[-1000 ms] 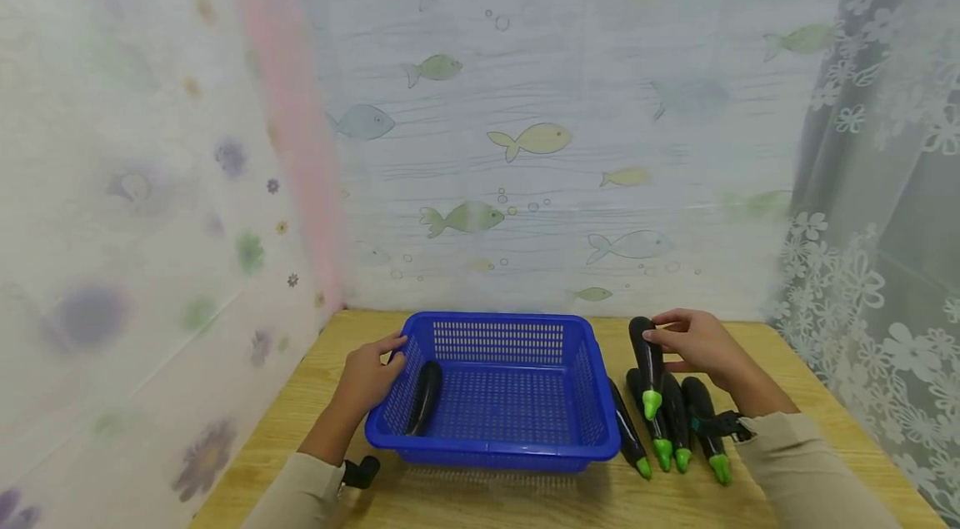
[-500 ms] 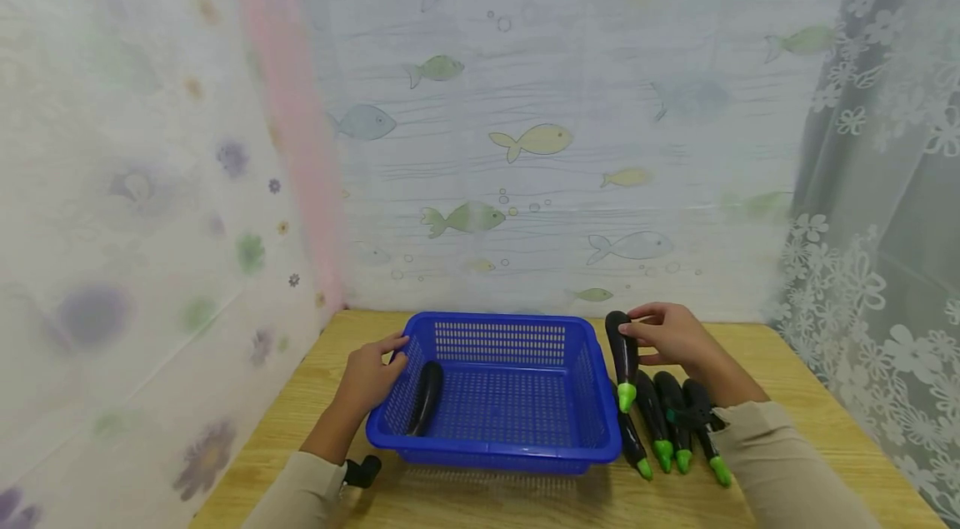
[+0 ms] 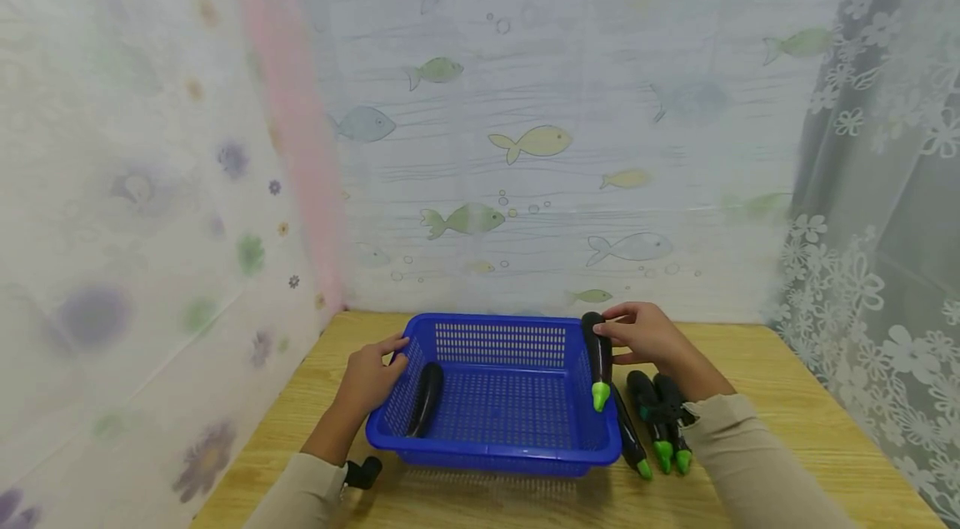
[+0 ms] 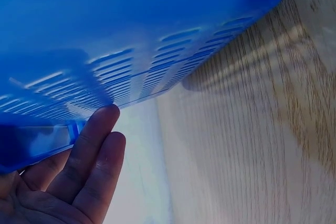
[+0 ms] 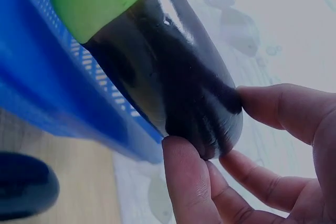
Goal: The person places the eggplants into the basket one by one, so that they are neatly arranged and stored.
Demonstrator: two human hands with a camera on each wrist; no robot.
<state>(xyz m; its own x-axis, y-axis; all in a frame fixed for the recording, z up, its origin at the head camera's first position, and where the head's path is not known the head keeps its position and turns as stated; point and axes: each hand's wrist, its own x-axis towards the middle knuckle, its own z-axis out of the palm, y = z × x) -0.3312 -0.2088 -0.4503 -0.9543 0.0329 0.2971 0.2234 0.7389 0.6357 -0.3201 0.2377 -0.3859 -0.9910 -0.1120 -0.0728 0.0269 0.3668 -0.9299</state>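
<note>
A blue plastic basket [image 3: 495, 452] with slotted walls stands on the table. My left hand [image 3: 372, 375] holds its left rim, and in the left wrist view the fingers [image 4: 97, 156] lie along the slotted outer wall. Inside, by the left wall, lies a dark eggplant [image 3: 427, 398]. My right hand [image 3: 641, 335] pinches another eggplant [image 3: 597, 354] near its rounded end, with thumb and fingertips on the dark skin [image 5: 173, 72]. Its green stem end points down and toward me. In the head view, this eggplant overlaps the basket's right rim.
Several more eggplants [image 3: 651, 421] lie on the wooden table [image 3: 787, 396] to the right of the basket, partly covered by the right wrist and sleeve. Behind the table hangs a fish-print curtain [image 3: 555, 212]; a flowered sheet [image 3: 150, 262] borders the left side.
My right hand has carried the held eggplant left, from over the other eggplants to the basket's right rim. My left hand and the basket have stayed put.
</note>
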